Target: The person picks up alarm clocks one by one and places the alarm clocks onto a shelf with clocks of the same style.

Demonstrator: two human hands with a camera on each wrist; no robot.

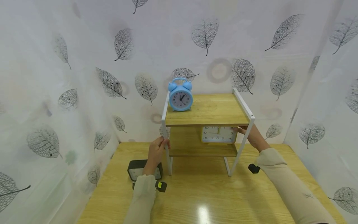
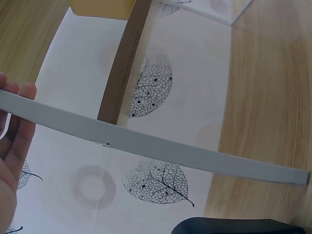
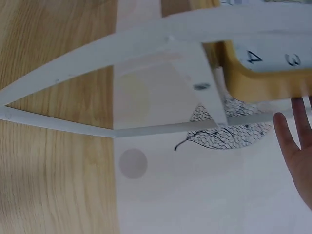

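1. Left hand [image 1: 158,150]: fingers wrapped around the shelf [image 1: 215,109] at its white left leg [image 1: 164,129].
2. Right hand [image 1: 255,138], at the shelf's right: fingers nearly straight, against the yellow clock [image 1: 218,137] (dial forward) between the shelf's boards.
3. Blue alarm clock [image 1: 181,99]: on the shelf's top left.

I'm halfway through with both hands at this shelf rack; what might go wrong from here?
A jolt from the left hand, which grips the shelf rack, might topple the blue alarm clock at the left end of its top.
The right hand, at the yellow clock's right side, could nudge it off balance.
The black clock sits near the left hand and may get knocked if that hand drops.
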